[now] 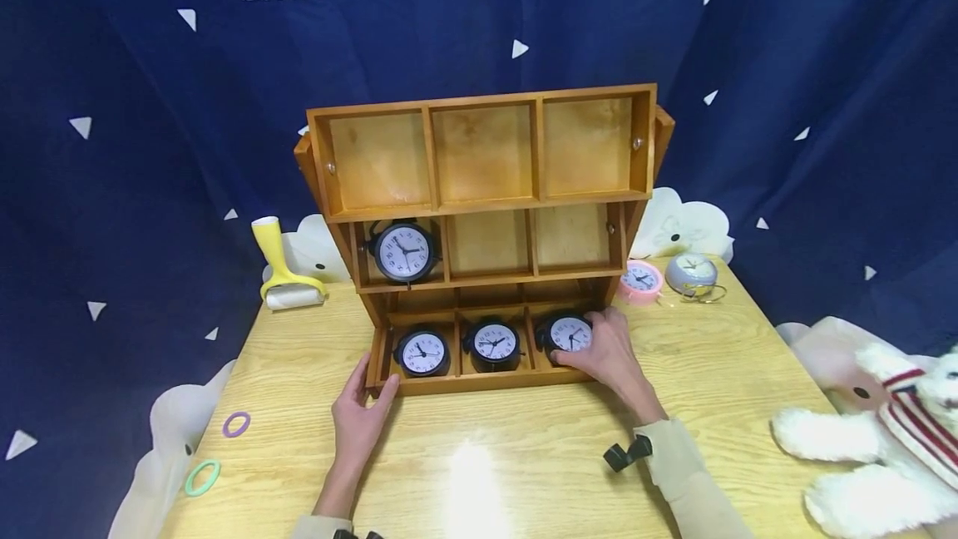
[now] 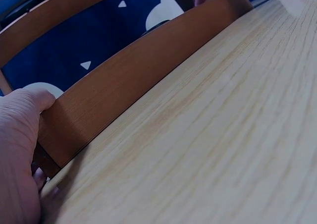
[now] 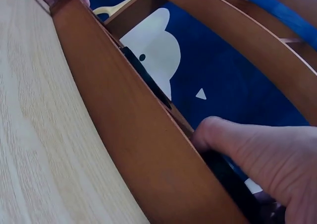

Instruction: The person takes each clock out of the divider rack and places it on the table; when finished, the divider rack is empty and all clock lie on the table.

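Observation:
A three-tier wooden shelf [image 1: 464, 385] with square compartments stands on the table. My left hand [image 1: 358, 422] grips its bottom left corner, the thumb over the front board [image 2: 124, 80] and the fingers at the side. In the bottom right compartment is a black alarm clock [image 1: 570, 333], which my right hand [image 1: 615, 352] holds between thumb and fingers. Two more black clocks sit in the same tier, a middle clock [image 1: 494, 343] and a left clock [image 1: 422, 353]. Another black clock [image 1: 404, 251] stands in the left compartment of the middle tier. In the right wrist view my thumb [image 3: 223, 135] partly covers the held clock.
Behind the shelf's right side are a pink clock [image 1: 641, 279] and a grey round clock [image 1: 692, 273] beside a gold wire piece. A yellow-handled roller [image 1: 280, 269] lies at the back left. Purple [image 1: 236, 424] and green [image 1: 202, 477] rings lie left; a white plush toy [image 1: 883, 439] sits right.

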Demonstrator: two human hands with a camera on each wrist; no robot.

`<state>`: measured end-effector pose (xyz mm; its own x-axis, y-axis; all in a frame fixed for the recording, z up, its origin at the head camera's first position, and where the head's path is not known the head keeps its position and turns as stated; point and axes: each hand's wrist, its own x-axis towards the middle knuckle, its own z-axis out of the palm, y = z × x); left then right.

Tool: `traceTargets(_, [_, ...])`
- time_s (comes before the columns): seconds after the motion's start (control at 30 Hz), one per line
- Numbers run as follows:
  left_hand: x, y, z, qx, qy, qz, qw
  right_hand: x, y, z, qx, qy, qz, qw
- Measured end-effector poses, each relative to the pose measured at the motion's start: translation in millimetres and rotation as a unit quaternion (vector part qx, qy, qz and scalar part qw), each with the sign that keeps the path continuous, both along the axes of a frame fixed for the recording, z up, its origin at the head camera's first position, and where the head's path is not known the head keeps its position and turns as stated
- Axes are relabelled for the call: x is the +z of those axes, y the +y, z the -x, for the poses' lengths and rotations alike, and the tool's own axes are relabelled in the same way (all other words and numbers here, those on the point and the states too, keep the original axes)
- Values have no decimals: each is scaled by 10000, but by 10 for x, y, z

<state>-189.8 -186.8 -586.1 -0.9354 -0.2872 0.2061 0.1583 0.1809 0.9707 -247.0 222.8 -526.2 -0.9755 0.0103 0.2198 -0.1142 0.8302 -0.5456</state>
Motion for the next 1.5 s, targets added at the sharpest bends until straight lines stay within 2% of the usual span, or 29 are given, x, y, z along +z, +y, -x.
traceTargets(0.2, [32,-8,-12,9,-54,-8,10000,44,-17,-8,-27,108,579,9983])
traceTargets(0.47, [4,-15,10,31,-58,54,10000,139,-30,-23,33,-198,1091,9938])
traceTargets(0.6, [7,-5,17,14,-75,77,9999,169,-17,-52,39,-50,1263,9920])
traceTargets(0.87, [-6,2,-1,57,-108,47,9999,187,26,-125,-37,152,1361,9906])
traceTargets(1.2, [8,2,14,27,-85,85,9999,106,120,-210,-341,711,1552,9847])
traceTargets(1.5, [3,-7,-2,-19,-27,48,10000,94,328,-319,-581,675,1631,9826])
